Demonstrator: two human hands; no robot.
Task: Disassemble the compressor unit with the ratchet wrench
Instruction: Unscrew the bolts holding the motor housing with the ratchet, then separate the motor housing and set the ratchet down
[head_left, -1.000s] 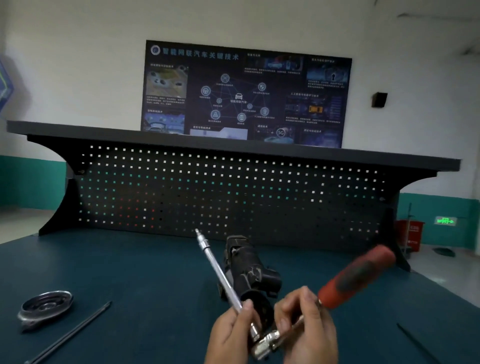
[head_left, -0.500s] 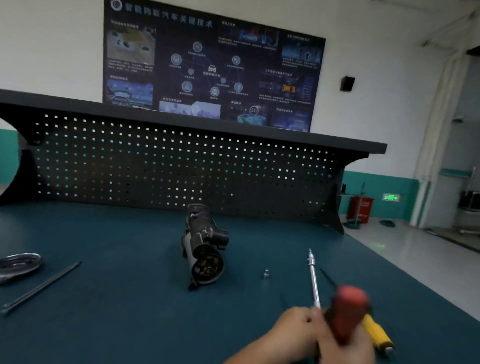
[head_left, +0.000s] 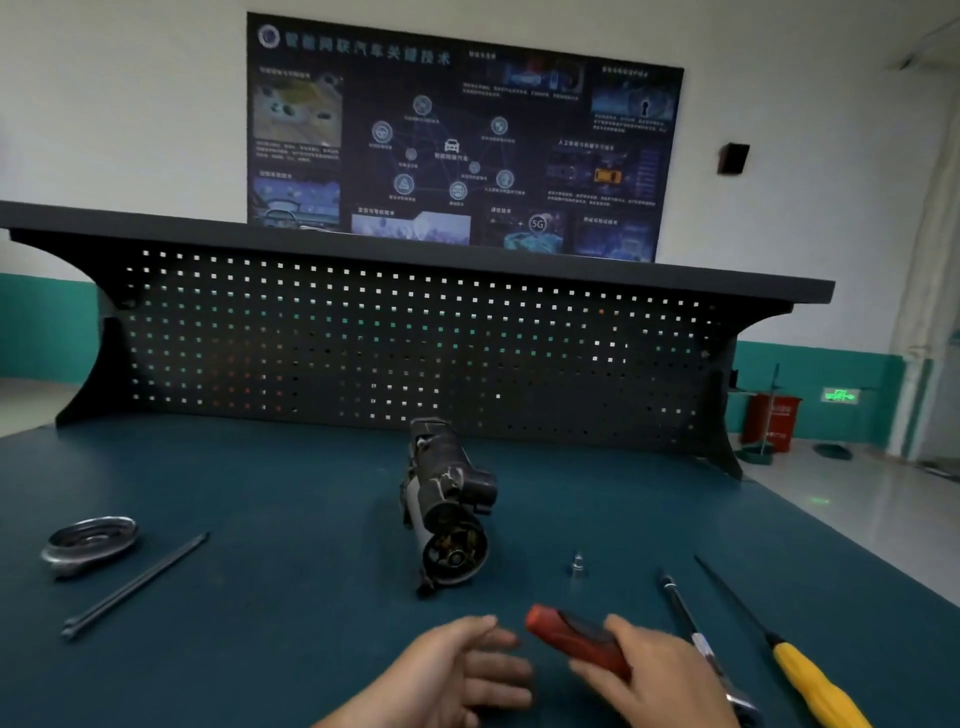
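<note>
Compressor unit (head_left: 447, 512): centre of frame, lying on the green bench mat (head_left: 260, 493), open end towards us, nobody touching it.
Right hand (head_left: 662, 678): lower right, wrapped round the red handle of the ratchet wrench (head_left: 574, 640); extension bar (head_left: 678, 608) just to its right.
Left hand (head_left: 460, 670): bottom centre, fingers loose, holding nothing.
Done, by the look of it: dished metal disc (head_left: 88, 543) and long rod (head_left: 137, 584) are off, parked lower left; a small fastener (head_left: 577, 564) stands right of the unit.
Left: main housing all in one piece, plenty to go.
</note>
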